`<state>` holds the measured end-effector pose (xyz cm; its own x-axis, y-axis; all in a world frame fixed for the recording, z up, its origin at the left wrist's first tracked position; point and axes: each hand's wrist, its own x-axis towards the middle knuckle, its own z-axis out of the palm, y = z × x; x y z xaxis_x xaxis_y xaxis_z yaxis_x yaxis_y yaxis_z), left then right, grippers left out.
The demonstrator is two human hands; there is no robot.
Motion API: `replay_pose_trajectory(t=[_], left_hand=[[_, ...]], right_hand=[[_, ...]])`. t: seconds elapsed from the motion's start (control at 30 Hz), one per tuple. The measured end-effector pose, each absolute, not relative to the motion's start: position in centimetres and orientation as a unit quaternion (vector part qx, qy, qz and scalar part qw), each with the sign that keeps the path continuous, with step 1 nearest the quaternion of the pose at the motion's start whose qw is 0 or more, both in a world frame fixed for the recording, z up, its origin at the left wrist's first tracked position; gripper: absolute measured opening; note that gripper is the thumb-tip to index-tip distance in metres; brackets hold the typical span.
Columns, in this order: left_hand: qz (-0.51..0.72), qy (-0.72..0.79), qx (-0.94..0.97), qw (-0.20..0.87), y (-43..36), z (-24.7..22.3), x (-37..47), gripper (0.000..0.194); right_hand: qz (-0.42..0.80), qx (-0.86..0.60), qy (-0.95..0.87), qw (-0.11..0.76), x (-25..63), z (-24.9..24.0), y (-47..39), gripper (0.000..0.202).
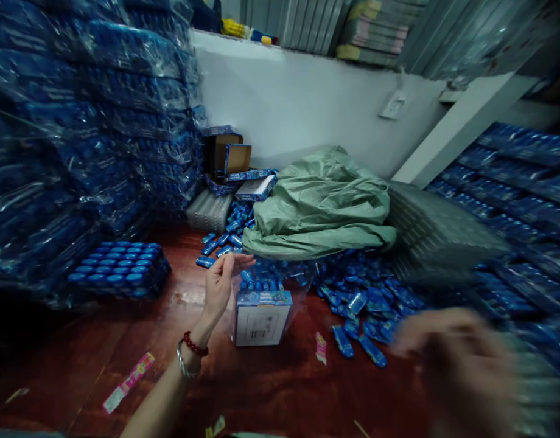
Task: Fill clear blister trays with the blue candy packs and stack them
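Box (263, 323): standing in clear film (299, 304), inward from the table's (243, 389) near edge.
Left hand (220, 285): we are apparently handling film, fingers pressing together.
Right hand (462, 359): blurring; fingers, we cannot tell.

Two bracelets circle the wrist below the left grip (220, 285): a band of small, round, dark red beads (195, 345) closer to the palm, and just beside it, toward the elbow, a shiny silver-coloured bangle (182, 363) with a ridged, perhaps twisted surface. The right grip (458, 359) is too blurred for detail.
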<state>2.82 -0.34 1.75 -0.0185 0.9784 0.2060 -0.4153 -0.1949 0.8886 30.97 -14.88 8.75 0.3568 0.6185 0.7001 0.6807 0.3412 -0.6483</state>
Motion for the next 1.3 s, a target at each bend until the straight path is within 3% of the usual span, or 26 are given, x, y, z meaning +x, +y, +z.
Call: replay_pose_trajectory(t=[0.07, 0.17, 0.3, 0.5, 0.67, 0.83, 0.9, 1.03, 1.3], left_hand=[[0.638, 0.320, 0.448, 0.539, -0.3, 1.6, 2.9, 0.036], [0.629, 0.319, 0.476, 0.525, -0.3, 1.2, 2.6, 0.035], [0.580, 0.353, 0.577, 0.453, -1.8, 0.3, 1.4, 0.035], [0.484, 0.264, 0.756, 0.352, -5.6, -2.4, -0.2, 0.029], [0.466, 0.186, 0.843, 0.196, -7.1, -5.0, -0.3, 0.023], [0.393, 0.144, 0.896, 0.148, -8.1, -6.6, -0.4, 0.022], [0.374, 0.139, 0.905, 0.144, -8.3, -6.9, -0.6, 0.022], [0.350, 0.131, 0.915, 0.153, -8.4, -7.2, -1.5, 0.026], [0.295, 0.121, 0.940, 0.121, -8.2, -8.0, -3.8, 0.030]], right_hand=[[0.029, -0.517, -0.746, 0.420, 24.6, 4.8, -14.7, 0.018], [-0.077, -0.465, -0.844, 0.256, 18.2, -0.8, -12.2, 0.040], [-0.140, -0.528, -0.808, 0.222, 16.4, -4.9, -9.0, 0.057], [-0.100, -0.578, -0.781, 0.215, 15.8, -5.5, -8.1, 0.063], [-0.056, -0.570, -0.768, 0.287, 17.6, -5.6, -9.1, 0.060], [0.119, -0.563, -0.537, 0.617, 22.4, -4.2, -10.1, 0.039], [0.229, -0.541, -0.447, 0.675, 23.4, -2.9, -10.1, 0.041], [0.350, -0.586, -0.413, 0.602, 23.2, -1.7, -10.3, 0.029], [0.304, -0.641, -0.360, 0.606, 21.9, -8.2, -11.6, 0.033]])
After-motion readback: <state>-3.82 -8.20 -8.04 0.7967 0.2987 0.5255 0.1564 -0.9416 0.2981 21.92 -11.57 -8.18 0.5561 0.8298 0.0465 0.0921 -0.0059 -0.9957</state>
